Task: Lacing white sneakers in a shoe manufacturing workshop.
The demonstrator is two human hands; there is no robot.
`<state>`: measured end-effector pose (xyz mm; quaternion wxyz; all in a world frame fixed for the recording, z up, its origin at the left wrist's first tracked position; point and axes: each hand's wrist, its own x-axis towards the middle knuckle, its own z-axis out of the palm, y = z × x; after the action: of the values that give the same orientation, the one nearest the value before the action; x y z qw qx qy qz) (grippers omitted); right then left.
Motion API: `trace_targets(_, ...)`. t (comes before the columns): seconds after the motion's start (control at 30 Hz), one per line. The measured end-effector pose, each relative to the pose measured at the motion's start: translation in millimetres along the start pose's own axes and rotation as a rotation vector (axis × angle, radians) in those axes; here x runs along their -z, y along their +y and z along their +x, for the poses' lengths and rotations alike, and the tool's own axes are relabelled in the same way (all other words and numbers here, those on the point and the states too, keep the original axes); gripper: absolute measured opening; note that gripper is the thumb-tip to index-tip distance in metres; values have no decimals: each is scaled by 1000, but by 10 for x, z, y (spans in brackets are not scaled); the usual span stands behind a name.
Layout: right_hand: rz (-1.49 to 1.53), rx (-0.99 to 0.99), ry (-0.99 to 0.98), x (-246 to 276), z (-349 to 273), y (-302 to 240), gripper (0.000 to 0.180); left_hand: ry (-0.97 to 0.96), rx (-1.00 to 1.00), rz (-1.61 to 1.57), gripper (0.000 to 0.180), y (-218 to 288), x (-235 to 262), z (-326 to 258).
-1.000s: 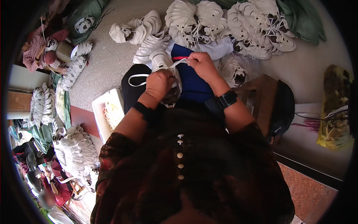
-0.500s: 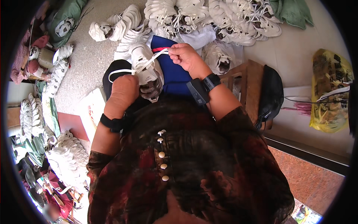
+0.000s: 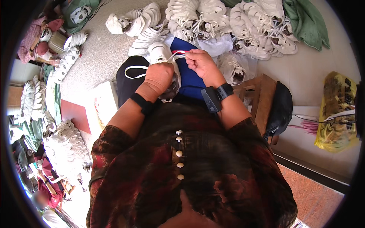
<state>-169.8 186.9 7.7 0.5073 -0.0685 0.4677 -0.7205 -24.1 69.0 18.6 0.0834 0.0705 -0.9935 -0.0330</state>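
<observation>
A white sneaker (image 3: 158, 50) rests on my lap, its toe pointing away from me and its heel end partly behind my left wrist. My left hand (image 3: 160, 77) is closed over the shoe's opening on a white shoelace (image 3: 131, 67), which loops out to the left of my fist. To the right, my right hand (image 3: 202, 65) pinches a stretch of lace that runs across the top of the shoe. Blue cloth (image 3: 187, 79) with a red stripe lies under the right hand. The fingertips of my left hand are hidden.
Piles of white sneakers (image 3: 201, 17) lie on the floor ahead, with more sneaker stacks (image 3: 66, 152) at left. A wooden stool (image 3: 262, 95) with a black bag (image 3: 280, 108) stands at my right, near a yellow plastic bag (image 3: 334, 114). Other people sit at the left.
My left hand has moved right, over the shoe and closer to my right hand. The lace between the hands spans a shorter distance. The whole view has shifted slightly.
</observation>
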Motion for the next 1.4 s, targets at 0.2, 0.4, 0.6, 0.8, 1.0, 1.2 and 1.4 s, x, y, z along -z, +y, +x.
trace_targets(0.2,49,-40,-1,-15,45,13,9,-88,-15,-10,7,-41,159,-70)
trace_targets(0.4,115,-61,-68,66,67,-28,9,-230,93,-115,9,-320,489,-457)
trace_targets(0.6,68,106,-103,86,55,68,5,-258,265,-472,11,-719,610,-861)
trace_targets(0.8,192,234,-260,0,-242,92,10,-202,434,-473,13,-1029,603,-1269)
trace_targets(1.0,214,394,-147,877,-761,-182,9,-298,604,-275,13,-1562,588,-2080)
trace_targets(1.2,-329,176,40,851,-904,-402,7,-572,403,137,13,-1843,155,-2357)
trace_targets(1.4,-1040,369,18,195,-435,-195,10,151,472,-476,12,-1203,421,-1123)
